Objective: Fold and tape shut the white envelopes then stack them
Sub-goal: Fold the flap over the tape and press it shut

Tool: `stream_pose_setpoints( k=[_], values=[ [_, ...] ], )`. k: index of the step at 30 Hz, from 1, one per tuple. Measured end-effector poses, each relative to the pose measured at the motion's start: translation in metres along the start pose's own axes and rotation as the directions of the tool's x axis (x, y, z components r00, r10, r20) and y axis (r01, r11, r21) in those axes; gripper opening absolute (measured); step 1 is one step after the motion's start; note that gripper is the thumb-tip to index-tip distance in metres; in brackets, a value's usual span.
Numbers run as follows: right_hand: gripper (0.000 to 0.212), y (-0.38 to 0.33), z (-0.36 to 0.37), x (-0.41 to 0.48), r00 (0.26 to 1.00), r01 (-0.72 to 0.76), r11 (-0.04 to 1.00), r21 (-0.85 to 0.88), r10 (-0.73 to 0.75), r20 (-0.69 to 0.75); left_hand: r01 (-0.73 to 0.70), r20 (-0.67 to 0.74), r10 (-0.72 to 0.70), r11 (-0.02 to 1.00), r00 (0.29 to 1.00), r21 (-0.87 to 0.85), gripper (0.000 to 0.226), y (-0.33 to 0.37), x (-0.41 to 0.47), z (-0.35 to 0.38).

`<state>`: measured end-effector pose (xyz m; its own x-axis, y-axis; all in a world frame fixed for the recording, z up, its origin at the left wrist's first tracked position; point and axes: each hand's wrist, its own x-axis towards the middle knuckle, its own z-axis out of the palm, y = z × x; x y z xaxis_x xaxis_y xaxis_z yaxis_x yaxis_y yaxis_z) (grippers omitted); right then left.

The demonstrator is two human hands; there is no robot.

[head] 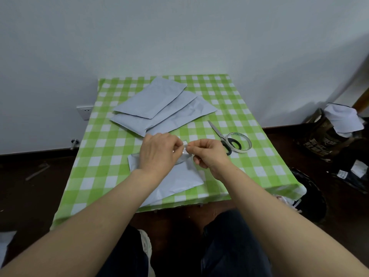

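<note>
Two hands meet over the middle of the green-and-white checked desk (249, 166). The left hand (157, 152) and the right hand (211, 156) each pinch one end of a short strip of clear tape (185, 150), fingers (196, 145) curled and clamped on it. They hold it just above a white envelope (179, 176) that lies by the desk's near edge, partly hidden by the left forearm. Three more white envelopes (159, 104) lie fanned and overlapping toward the far left corner. Scissors (216, 130) lie toward the right edge, blades pointing at the far edge. Their black handle shows inside the ring of a tape roll (248, 145).
</note>
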<state>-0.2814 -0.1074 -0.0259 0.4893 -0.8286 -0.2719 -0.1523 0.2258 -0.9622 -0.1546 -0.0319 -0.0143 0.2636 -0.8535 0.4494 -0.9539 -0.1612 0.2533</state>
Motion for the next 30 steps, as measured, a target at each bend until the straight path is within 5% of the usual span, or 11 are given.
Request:
stream_pose_setpoints(
  k=[5, 22, 30],
  values=[
    [0.010, 0.002, 0.002, -0.001, 0.998, 0.059, 0.998, -0.005, -0.059, 0.033, 0.164, 0.090, -0.157, 0.983, 0.984, -0.079, 0.021, 0.007, -0.001, 0.000],
    [0.009, -0.001, 0.012, -0.003, 0.995, 0.094, 0.989, -0.113, -0.095, -0.004, 0.253, 0.156, -0.239, 0.964, 0.958, -0.080, 0.019, 0.004, 0.000, 0.001],
    [0.008, -0.002, 0.015, -0.001, 0.999, -0.015, 0.999, 0.030, 0.016, -0.039, 0.537, 0.280, -0.464, 0.787, 0.840, -0.304, 0.012, 0.004, 0.003, -0.005]
  ],
)
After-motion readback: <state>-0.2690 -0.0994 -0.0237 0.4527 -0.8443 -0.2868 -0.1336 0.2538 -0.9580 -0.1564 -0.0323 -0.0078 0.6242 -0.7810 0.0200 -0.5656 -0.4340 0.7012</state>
